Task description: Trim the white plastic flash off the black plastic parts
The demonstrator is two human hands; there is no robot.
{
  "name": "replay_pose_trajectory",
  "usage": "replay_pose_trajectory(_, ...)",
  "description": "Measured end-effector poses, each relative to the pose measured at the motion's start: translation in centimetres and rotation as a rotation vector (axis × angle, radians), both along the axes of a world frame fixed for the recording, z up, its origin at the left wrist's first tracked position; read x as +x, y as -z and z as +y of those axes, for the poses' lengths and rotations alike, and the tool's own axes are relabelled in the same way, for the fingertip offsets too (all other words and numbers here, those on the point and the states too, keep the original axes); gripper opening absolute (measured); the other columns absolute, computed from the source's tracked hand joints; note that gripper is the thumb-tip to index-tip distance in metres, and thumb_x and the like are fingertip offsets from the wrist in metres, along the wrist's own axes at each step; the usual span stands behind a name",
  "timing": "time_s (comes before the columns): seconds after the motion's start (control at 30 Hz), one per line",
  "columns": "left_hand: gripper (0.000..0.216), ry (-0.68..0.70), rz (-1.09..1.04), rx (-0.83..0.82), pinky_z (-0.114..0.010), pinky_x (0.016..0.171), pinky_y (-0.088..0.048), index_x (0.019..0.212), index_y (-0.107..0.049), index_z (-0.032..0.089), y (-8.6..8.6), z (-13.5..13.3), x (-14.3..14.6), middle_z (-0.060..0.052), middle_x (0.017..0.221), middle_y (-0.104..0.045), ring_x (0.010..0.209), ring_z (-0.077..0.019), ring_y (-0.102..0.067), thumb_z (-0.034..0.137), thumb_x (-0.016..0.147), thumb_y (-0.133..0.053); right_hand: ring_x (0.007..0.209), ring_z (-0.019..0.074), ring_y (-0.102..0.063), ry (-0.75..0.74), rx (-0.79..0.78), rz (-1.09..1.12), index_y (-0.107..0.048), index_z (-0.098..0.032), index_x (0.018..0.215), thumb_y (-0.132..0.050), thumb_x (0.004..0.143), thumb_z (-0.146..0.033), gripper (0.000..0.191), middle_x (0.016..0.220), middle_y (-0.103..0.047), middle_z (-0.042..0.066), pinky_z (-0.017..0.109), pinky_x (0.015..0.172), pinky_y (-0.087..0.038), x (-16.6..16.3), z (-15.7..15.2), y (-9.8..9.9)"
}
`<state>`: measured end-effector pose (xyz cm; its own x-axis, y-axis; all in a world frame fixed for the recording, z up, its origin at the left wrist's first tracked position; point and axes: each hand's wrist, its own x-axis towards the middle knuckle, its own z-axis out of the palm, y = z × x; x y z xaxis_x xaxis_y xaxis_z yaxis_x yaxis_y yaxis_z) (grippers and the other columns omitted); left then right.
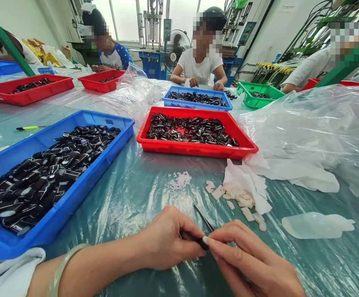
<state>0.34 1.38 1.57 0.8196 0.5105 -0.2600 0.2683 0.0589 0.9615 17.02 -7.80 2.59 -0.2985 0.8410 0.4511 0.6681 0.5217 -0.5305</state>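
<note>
Low in the middle of the view, my left hand [168, 239] is closed around a small black part [198, 239], most of it hidden by the fingers. Across from it, my right hand [247, 255] pinches a small whitish piece [205, 239] against the part's end. Dark pointed tweezers [204, 218] are also held in that hand, their tip angled up and to the left past the fingertips. Just beyond the hands lie a pile of white scraps [179, 181] and several cream-coloured pieces [244, 200] beside a crumpled white cloth [244, 179].
A blue tray [99, 185] of black parts stands at left, a red tray [198, 152] of similar parts ahead. A translucent squeeze bottle [315, 225] lies at right, near bunched clear plastic [306, 128]. Co-workers sit across the film-covered table [117, 247] behind more trays.
</note>
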Motion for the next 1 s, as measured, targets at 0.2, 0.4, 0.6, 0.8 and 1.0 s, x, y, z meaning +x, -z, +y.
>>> replay_pose_trajectory(0.2, 0.020, 0.008, 0.013, 0.014, -0.017, 0.052, -0.035, 0.081, -0.073, 0.009, 0.0, 0.2, -0.1, 0.001, 0.058, -0.054, 0.057, -0.0090, -0.046, 0.019, 0.067, -0.062, 0.075, 0.0149, -0.057, -0.049, -0.029, 0.013, -0.059, -0.017, 0.103, -0.050, 0.079, 0.001, 0.031, 0.085, -0.059, 0.009, 0.027, 0.063, -0.053, 0.1, 0.1, -0.3)
replay_pose_trajectory(0.4, 0.020, 0.011, 0.022, 0.032, -0.017, 0.053, -0.035, 0.083, -0.074, 0.010, -0.1, 0.3, -0.1, 0.000, 0.060, -0.058, 0.059, -0.0091, -0.048, 0.018, 0.068, -0.063, 0.079, 0.0166, -0.055, -0.089, 0.022, 0.047, -0.058, -0.016, 0.105, -0.049, 0.078, 0.004, 0.034, 0.086, -0.059, 0.010, 0.029, 0.064, -0.054, -0.1, 0.4, -0.6)
replay_pose_trajectory(0.6, 0.021, 0.011, 0.030, 0.030, -0.017, 0.053, -0.035, 0.086, -0.074, 0.014, -0.1, 0.3, -0.1, 0.001, 0.061, -0.058, 0.059, -0.0092, -0.048, 0.018, 0.069, -0.063, 0.081, 0.0165, -0.056, -0.084, -0.002, 0.047, -0.057, -0.018, 0.106, -0.050, 0.078, 0.003, 0.036, 0.089, -0.059, 0.010, 0.028, 0.066, -0.054, 0.0, 0.2, 0.3)
replay_pose_trajectory(0.8, 0.020, -0.003, 0.023, -0.003, -0.017, 0.052, -0.035, 0.083, -0.074, 0.013, -0.1, 0.2, -0.1, 0.001, 0.060, -0.057, 0.058, -0.0090, -0.047, 0.017, 0.066, -0.064, 0.080, 0.0151, -0.057, -0.077, -0.045, 0.055, -0.059, -0.019, 0.104, -0.050, 0.079, 0.001, 0.033, 0.090, -0.059, 0.008, 0.027, 0.067, -0.053, 0.1, 0.2, 0.0)
replay_pose_trajectory(1.0, 0.019, -0.004, 0.020, 0.035, -0.018, 0.050, -0.031, 0.079, -0.073, 0.009, 0.1, 0.2, -0.1, 0.003, 0.053, -0.047, 0.053, -0.0074, -0.038, 0.020, 0.066, -0.064, 0.070, 0.0096, -0.059, -0.065, -0.146, 0.101, -0.064, -0.023, 0.092, -0.053, 0.084, -0.012, 0.018, 0.081, -0.062, 0.001, 0.019, 0.058, -0.049, 0.4, 3.3, -1.4)
